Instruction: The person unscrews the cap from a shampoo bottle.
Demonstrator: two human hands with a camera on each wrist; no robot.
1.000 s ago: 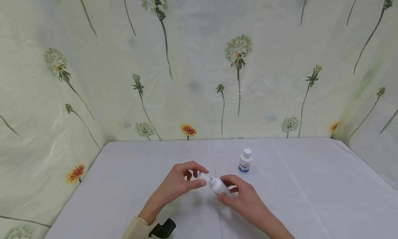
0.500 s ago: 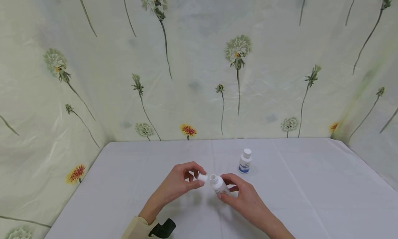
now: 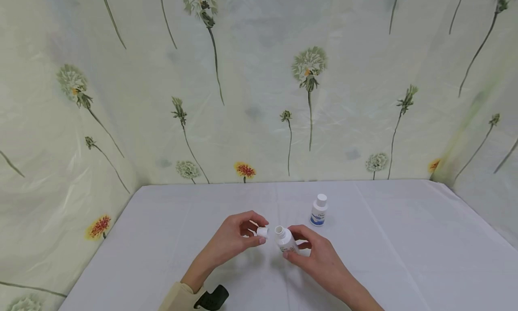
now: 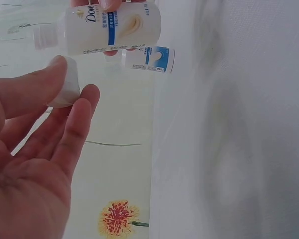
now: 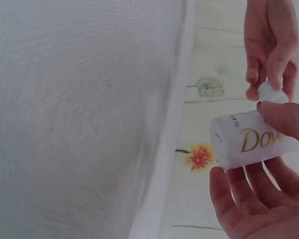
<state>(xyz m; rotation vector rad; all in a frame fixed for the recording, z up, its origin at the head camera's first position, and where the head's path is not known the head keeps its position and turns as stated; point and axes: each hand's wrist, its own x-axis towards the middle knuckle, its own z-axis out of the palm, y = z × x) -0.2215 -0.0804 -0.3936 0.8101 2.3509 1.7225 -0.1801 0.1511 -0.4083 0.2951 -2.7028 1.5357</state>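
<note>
My right hand (image 3: pixel 315 250) grips a small white Dove bottle (image 3: pixel 288 242) between thumb and fingers, its uncapped neck tilted up and to the left. Gold lettering shows on the bottle (image 5: pixel 256 139) in the right wrist view. Just left of its mouth, my left hand (image 3: pixel 238 233) pinches a white screw cap (image 3: pixel 262 232) between thumb and fingertips, with a narrow gap between cap and neck. Both are held over the table. In the left wrist view the cap (image 4: pixel 70 85) is partly covered by the thumb. A second white bottle (image 3: pixel 319 210), capped and blue at its base, stands upright behind the right hand.
A white cloth covers the table (image 3: pixel 388 257). Behind and beside it hangs a pale curtain (image 3: pixel 259 86) printed with dandelions. A black band (image 3: pixel 214 297) sits at the left wrist, by a cream sleeve (image 3: pixel 180 297).
The cap has come away from the bottle's neck to the left, and the gap between them has widened. The bottle has tipped a little more upright. The second bottle has not moved.
</note>
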